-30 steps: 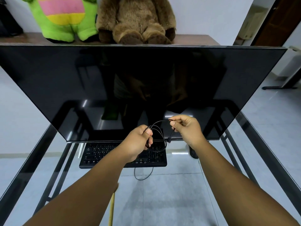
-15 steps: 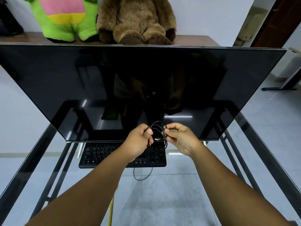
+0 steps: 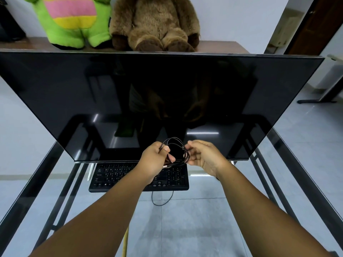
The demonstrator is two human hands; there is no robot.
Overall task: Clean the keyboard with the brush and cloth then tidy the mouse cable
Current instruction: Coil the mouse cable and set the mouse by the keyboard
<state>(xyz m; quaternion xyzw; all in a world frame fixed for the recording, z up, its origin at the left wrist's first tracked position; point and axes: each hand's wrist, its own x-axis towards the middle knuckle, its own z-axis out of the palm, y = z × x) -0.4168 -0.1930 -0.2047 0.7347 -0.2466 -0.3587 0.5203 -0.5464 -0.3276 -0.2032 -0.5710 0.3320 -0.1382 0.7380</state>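
Left hand: the left hand [image 3: 155, 160] is curled round one side of a coiled black mouse cable [image 3: 177, 151], thumb pressed over the strands, holding the bundle up above the keyboard.

Right hand: the right hand [image 3: 203, 158] sits just beside the coil on its far side from the left hand, fingers loosely bent, fingertips [image 3: 189, 145] at the outer loops; whether they pinch the strands or only touch them cannot be told.

Mouse cable: several loops gathered into 1 rough ring, hanging between the 2 hands, in front of the lower edge of the monitor [image 3: 159, 101]. A pale plug end pokes out beneath the left hand's fingers.

Keyboard: a black keyboard [image 3: 118, 176] lies flat directly under both hands, its right part hidden by the left hand and wrist. A thin black keyboard lead [image 3: 161, 201] loops out from its near edge, toward the person.

Worktop: a glass worktop [image 3: 213, 219] with a dark frame carries the keyboard and monitor; grey floor tiles show through it below the forearms.

Monitor: dark and switched off, standing beyond the hands, with a dim reflection of both hands in it.

Beyond the monitor: a green plush toy [image 3: 72, 21] and a brown teddy bear [image 3: 156, 25] sit side by side on a wooden shelf [image 3: 219, 46], well apart from the hands.
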